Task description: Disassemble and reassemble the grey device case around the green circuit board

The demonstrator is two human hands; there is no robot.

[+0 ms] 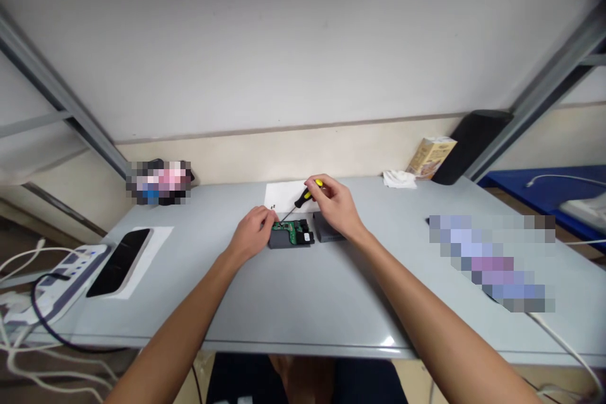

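My right hand (335, 203) grips a black and yellow screwdriver (303, 197) by its handle. Its thin shaft slants down to the left, and the tip meets or hovers just over the upper part of a green circuit board (294, 237). That board sits in a dark grey casing (283, 240) on the table. The closed fingers of my left hand (252, 231) hold the casing at its left end. Partly hidden under my right hand lies a second dark grey shell piece (326, 231). Behind the casing, several tiny dark bits, perhaps screws (273, 206), rest on white paper (283, 194).
On the left of the table (293, 303) are a phone (122, 262) on paper and a white power strip (71, 278) with cables. A crumpled tissue (399, 179), a yellow carton (430, 156) and a black cylinder (468, 145) stand back right. A blurred-out long object (492, 262) lies right.
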